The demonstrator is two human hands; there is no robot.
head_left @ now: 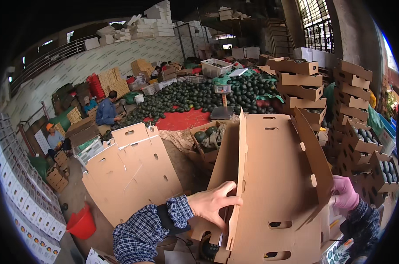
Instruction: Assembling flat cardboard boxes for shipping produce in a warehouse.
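A brown cardboard box blank point(274, 176) stands in front of me, its two long side flaps folded up and slots cut in its ends. My left hand point(213, 204), bare with a checked sleeve, pinches the left flap between thumb and fingers; some fingertips are hidden behind the board. At the lower right corner, my right hand point(345, 192), in a pink glove, is closed on the edge of the right flap. Left of the blank leans a flat cardboard sheet point(133, 174) with oval slots. Just beyond lies an open carton point(204, 143) holding dark green melons and crumpled paper.
Behind is a large heap of dark melons point(182, 103) beside a weighing scale point(221, 113). Stacked open cartons point(300, 79) rise at the right. White printed boxes point(28, 202) and a red bucket point(81, 223) are at the left. People point(106, 110) sit farther off.
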